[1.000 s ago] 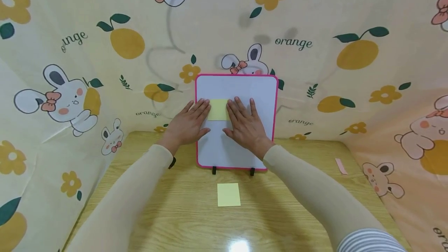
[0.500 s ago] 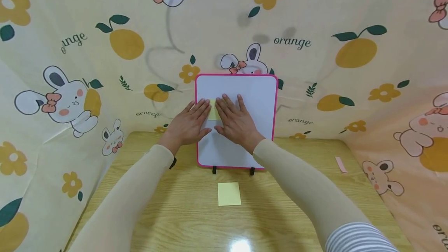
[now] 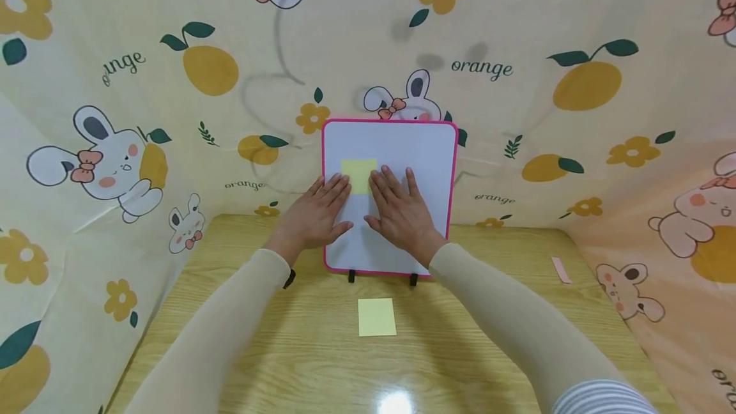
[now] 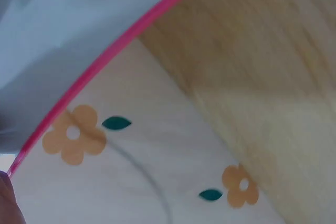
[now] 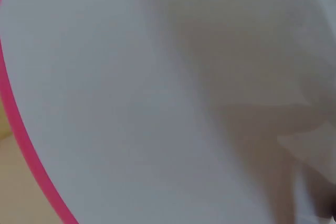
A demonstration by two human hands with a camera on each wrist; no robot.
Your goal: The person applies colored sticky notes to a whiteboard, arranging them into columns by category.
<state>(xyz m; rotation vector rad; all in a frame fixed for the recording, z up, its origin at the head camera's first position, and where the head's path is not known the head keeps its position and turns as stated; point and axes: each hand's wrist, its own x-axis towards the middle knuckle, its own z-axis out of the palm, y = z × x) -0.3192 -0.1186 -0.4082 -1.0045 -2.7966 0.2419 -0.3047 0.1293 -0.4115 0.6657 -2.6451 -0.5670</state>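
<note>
A whiteboard (image 3: 402, 142) with a pink rim stands upright at the back of the table. On its upper left part is a yellow sticky note (image 3: 359, 174). My left hand (image 3: 313, 213) lies with straight fingers at the note's lower left edge, its fingertips overlapping it. At the note's right edge are the straight fingertips of my right hand (image 3: 402, 209), the rest of that hand over the board. In the left wrist view the board's pink rim (image 4: 105, 59) crosses the upper left, with a bit of finger (image 4: 8, 203) at the corner. Mostly white board surface (image 5: 115, 103) fills the right wrist view.
A second yellow sticky note (image 3: 377, 317) lies on the wooden table (image 3: 310, 363) in front of the board. Two black feet, one of them the left foot (image 3: 352, 276), support the board. A small pink strip (image 3: 561, 270) lies at the right. Patterned cloth (image 3: 368, 30) surrounds the table.
My right hand slid left across the note, then came back right, uncovering it. Both hands are now slightly lower on the board than before.
</note>
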